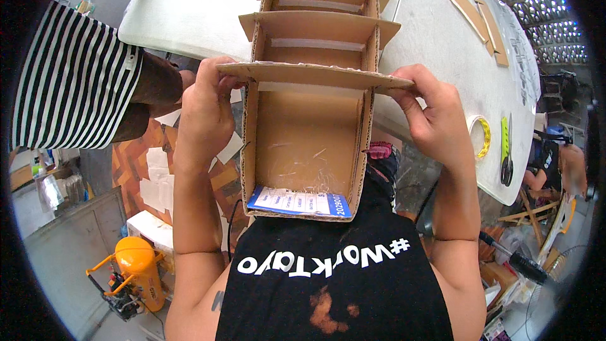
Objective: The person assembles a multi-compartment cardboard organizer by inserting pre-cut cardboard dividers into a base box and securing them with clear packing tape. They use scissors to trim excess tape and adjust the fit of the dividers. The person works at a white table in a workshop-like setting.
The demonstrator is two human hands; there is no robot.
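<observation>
Roughly by size, biggest first:

Table: a long white table (442,44) runs away from the person, its near edge just past both hands.

Cardboard rack: a tall brown cardboard rack (309,132) with cross shelves leans from the person's chest up onto the table; a blue and white label sits on its near end, and clear tape shines on its inner floor.

Shelf: the nearest cardboard shelf (312,76) lies across the rack's two side walls, its ends sticking out past them.

Left hand: the left hand (205,104) pinches the shelf's left end, fingers curled tight over the edge.

Right hand: the right hand (432,117) grips the shelf's right end, thumb below and fingers on top.

Other person: an arm in a striped sleeve (76,82) reaches onto the table's far left corner.

Compressor: an orange tank (139,271) stands on the floor at lower left.

Cardboard strips: several strips (480,19) lie far right on the table.

Tape roll: a tape roll (483,136) rests near the table edge, just beside the right hand.

Knife: a green utility knife (505,148) lies right of the roll.
</observation>
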